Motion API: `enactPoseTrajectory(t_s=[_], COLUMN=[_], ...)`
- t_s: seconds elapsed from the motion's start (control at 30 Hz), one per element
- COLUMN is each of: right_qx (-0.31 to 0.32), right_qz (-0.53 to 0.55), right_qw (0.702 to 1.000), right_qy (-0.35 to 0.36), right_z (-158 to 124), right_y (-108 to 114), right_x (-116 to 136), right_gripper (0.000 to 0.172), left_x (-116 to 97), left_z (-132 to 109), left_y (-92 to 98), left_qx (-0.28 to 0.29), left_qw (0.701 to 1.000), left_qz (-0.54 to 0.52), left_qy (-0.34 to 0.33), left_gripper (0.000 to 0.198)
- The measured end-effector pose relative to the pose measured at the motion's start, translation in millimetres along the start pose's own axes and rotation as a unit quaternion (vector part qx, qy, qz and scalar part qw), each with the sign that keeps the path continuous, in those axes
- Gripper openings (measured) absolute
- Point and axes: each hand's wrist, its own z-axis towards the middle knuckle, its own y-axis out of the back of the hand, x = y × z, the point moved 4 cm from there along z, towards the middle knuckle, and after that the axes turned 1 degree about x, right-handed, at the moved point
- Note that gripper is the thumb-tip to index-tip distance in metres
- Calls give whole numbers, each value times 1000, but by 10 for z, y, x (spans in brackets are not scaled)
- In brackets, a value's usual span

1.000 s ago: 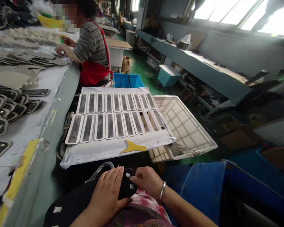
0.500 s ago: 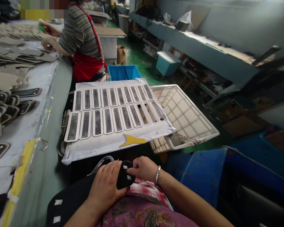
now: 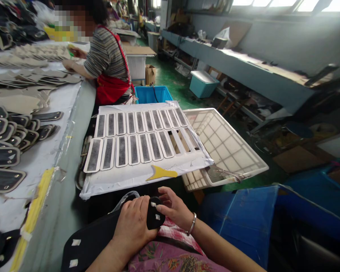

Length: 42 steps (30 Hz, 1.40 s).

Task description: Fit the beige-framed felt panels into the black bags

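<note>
My left hand (image 3: 134,219) is wrapped over a long black piece with a rounded end (image 3: 95,230), lying across my lap. Small white tape patches show on it: two near its lower left, two on the rounded end past my fingers. My right hand (image 3: 174,209) is at that end, thumb side touching or just beside the upper patch (image 3: 153,204); its fingers are loosely apart. Whether a scrap is between them is too small to tell. Just ahead, a white-covered board (image 3: 110,183) bears two rows of dark strips with pale borders (image 3: 121,151) and a yellow scraper-like piece (image 3: 161,172).
A table on the left (image 3: 65,147) carries dark tabs with metal eyelets (image 3: 5,156) and pale cut pieces (image 3: 19,100). A co-worker in a red apron (image 3: 110,88) works there. A white crate (image 3: 229,151) stands right of the board; a blue bin (image 3: 243,215) is nearer me.
My right hand's fingers have loosened and spread from a closed pinch at the rounded end. My left hand keeps its hold. The whole view has shifted slightly.
</note>
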Motion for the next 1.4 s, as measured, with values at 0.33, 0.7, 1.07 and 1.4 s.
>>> enactPoseTrajectory(t_s=[0.33, 0.7, 1.07, 1.4], right_qx=[15, 176, 264, 289], right_qz=[-324, -514, -552, -573], right_qw=[934, 742, 719, 704], right_qy=[147, 393, 329, 305], right_z=[-26, 65, 144, 143], right_y=[-207, -1472, -1825, -1909], right_x=[136, 826, 793, 775], right_gripper=[40, 61, 55, 60], left_x=[375, 1375, 1585, 1744], left_z=[-545, -1667, -1614, -1607], left_y=[378, 444, 361, 427], left_qx=[-99, -127, -124, -56], left_qw=[995, 819, 812, 836], left_qz=[-6, -375, -418, -438], left_qy=[6, 415, 388, 326], left_gripper=[85, 33, 27, 21])
